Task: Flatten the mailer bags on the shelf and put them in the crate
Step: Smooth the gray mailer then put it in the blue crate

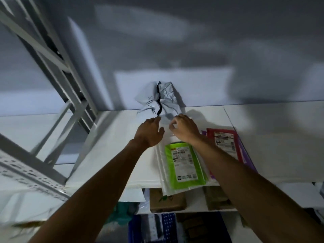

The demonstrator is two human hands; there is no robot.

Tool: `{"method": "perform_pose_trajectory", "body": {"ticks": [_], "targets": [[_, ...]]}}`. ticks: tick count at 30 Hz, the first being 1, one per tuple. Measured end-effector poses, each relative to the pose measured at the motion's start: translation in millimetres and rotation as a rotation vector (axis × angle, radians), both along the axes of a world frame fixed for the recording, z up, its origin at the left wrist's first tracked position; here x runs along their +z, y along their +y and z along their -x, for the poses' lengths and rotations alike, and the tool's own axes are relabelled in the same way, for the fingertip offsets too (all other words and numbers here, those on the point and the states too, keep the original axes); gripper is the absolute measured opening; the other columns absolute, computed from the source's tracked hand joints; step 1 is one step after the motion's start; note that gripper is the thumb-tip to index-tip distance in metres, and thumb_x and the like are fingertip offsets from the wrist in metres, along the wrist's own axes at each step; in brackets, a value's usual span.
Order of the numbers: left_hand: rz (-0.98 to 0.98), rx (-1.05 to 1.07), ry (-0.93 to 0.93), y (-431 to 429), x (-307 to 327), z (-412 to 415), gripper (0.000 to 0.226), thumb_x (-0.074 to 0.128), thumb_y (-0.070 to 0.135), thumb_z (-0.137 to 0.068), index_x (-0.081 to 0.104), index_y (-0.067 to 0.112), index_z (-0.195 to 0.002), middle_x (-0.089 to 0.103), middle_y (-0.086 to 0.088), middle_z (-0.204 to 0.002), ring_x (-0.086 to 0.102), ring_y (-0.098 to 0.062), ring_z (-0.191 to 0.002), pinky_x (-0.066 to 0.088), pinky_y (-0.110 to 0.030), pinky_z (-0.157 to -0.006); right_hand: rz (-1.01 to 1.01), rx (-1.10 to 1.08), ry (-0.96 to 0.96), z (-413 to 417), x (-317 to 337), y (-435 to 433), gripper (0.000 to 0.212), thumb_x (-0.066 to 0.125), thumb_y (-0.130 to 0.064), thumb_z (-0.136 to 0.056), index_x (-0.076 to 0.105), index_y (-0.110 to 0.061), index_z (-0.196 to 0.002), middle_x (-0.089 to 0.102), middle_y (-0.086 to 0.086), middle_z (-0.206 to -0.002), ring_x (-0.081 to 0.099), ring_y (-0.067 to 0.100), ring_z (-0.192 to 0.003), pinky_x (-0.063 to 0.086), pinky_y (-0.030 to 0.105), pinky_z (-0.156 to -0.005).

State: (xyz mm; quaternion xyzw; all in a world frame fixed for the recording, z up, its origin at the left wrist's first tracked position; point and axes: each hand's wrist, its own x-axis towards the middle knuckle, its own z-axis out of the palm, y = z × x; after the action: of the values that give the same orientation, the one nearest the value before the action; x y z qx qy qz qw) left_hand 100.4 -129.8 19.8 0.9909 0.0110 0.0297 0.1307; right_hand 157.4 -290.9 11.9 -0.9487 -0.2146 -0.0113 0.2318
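A crumpled grey mailer bag (164,99) with a black strip down its middle lies at the back of the white shelf (108,146), against the wall. My left hand (150,131) reaches forward with straight fingers, and its tips touch the bag's near edge. Just to the right, my right hand (185,128) has its fingers curled at the same edge and seems to pinch it. A green mailer (184,165) lies flat on a clear bag (162,165) under my right forearm. A red mailer (225,142) lies on a purple one (245,155) further right. No crate is in view.
Grey metal rack posts (57,71) rise at the left, and a perforated rail (29,176) runs along the lower left. Below the shelf edge sit brown cardboard boxes (166,200) and a dark blue patterned item (157,227). The wall stands close behind the shelf.
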Motion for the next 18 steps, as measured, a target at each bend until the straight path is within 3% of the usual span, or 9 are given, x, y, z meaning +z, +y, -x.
{"method": "perform_pose_trajectory", "body": {"ticks": [4, 8, 18], "targets": [[-0.014, 0.044, 0.009, 38, 13, -8, 0.054, 0.048, 0.033, -0.1, 0.04, 0.012, -0.15, 0.054, -0.013, -0.144, 0.049, -0.031, -0.133, 0.041, -0.038, -0.104, -0.058, -0.025, 0.071, -22, 3, 43, 0.025, 0.054, -0.03, -0.096, 0.064, -0.013, -0.11, 0.065, 0.009, -0.12, 0.06, 0.03, -0.115, 0.05, 0.04, -0.094], [-0.002, 0.061, 0.011, 62, 17, -18, 0.054, 0.045, 0.035, -0.101, 0.038, 0.015, -0.151, 0.055, -0.012, -0.142, 0.05, -0.031, -0.131, 0.043, -0.04, -0.105, -0.217, -0.118, 0.138, -48, 1, 73, 0.036, 0.055, -0.045, -0.097, 0.062, -0.014, -0.114, 0.069, 0.011, -0.117, 0.064, 0.035, -0.106, 0.053, 0.043, -0.087], [0.011, 0.016, 0.016, 83, 15, -23, 0.052, 0.043, 0.036, -0.101, 0.039, 0.019, -0.15, 0.059, -0.011, -0.136, 0.054, -0.03, -0.125, 0.045, -0.04, -0.098, -0.192, -0.264, 0.008, -72, -2, 100, 0.021, 0.054, -0.019, -0.094, 0.07, -0.01, -0.106, 0.068, 0.015, -0.112, 0.062, 0.037, -0.109, 0.052, 0.04, -0.084]]}}
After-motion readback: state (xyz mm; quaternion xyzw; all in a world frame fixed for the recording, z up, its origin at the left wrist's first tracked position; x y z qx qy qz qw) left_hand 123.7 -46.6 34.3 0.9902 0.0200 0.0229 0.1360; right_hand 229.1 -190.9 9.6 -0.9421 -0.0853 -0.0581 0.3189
